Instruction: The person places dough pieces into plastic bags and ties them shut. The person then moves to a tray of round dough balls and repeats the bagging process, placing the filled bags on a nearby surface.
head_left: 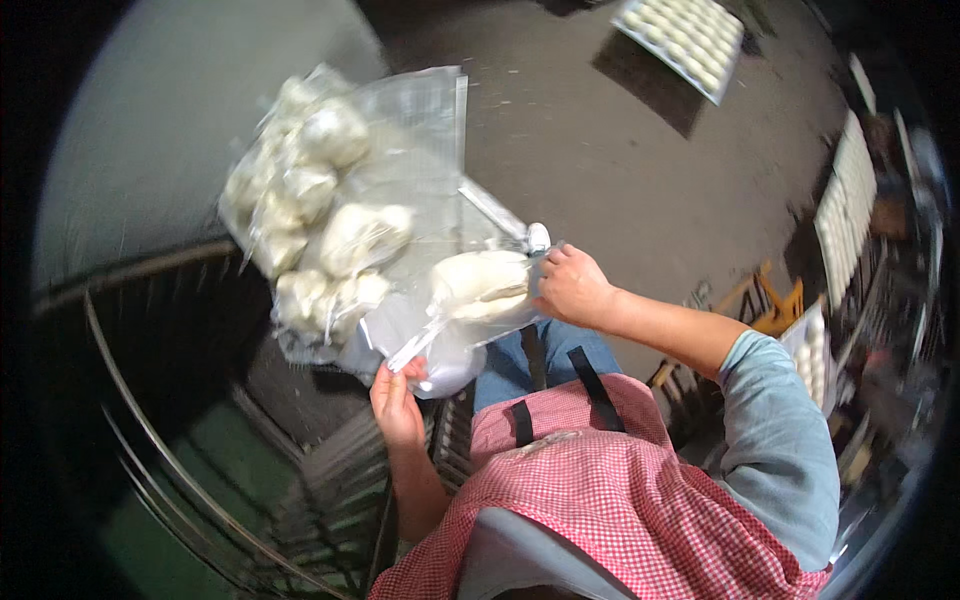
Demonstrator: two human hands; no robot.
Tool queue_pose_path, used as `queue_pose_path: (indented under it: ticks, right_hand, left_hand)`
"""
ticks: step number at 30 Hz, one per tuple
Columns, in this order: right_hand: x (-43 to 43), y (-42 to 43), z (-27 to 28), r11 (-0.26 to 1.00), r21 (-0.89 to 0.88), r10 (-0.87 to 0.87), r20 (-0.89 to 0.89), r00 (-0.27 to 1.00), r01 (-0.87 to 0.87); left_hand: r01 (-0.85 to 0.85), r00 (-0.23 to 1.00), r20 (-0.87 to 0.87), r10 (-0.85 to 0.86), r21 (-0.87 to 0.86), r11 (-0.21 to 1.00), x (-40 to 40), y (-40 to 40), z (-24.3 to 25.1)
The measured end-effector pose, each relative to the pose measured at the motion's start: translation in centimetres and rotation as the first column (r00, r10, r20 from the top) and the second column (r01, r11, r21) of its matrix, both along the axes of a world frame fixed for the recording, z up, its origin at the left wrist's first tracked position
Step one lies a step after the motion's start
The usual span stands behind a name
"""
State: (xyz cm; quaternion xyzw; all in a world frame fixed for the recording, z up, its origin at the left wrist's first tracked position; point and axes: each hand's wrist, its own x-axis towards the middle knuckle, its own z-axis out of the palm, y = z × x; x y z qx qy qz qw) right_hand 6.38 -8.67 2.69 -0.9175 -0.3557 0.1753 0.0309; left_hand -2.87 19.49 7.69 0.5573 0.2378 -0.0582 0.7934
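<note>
A clear plastic bag [480,289] with pale, dough-like pieces inside is stretched between my two hands. My left hand [397,405] pinches a gathered strip of its plastic between thumb and fingers. At the bag's other end, my right hand [574,289] is closed on the film. Several more clear bags [334,135] of whitish, dough-like lumps are heaped to the left and beyond my hands, blurred by motion. A flat sheet of clear plastic [420,142] lies beside that heap. What supports the heap is mostly hidden.
On the far right of the floor [585,165], a tray of round white dough pieces [682,37] stands raised. More loaded trays [847,210] line the right side, near a yellow frame [780,307]. Dark metal rails [142,427] curve along the left. A grey panel [210,97] stands upper left.
</note>
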Motion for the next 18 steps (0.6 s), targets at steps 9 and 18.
queue_pose_path:
  ticks: [9,18]
  right_hand:
    - [-19.8,-18.2,0.4,0.884,-0.080,-0.465,-0.038,0.884,0.461]
    - [-44.4,-45.7,-12.3,-0.703,0.337,-0.659,-0.639,-0.397,0.626]
  left_hand:
    - [0.822,0.563,-0.222,-0.796,0.050,0.567,-1.8,-18.1,0.6]
    - [0.969,0.177,-0.341,-0.923,-0.102,0.223,-14.3,-38.7,-3.3]
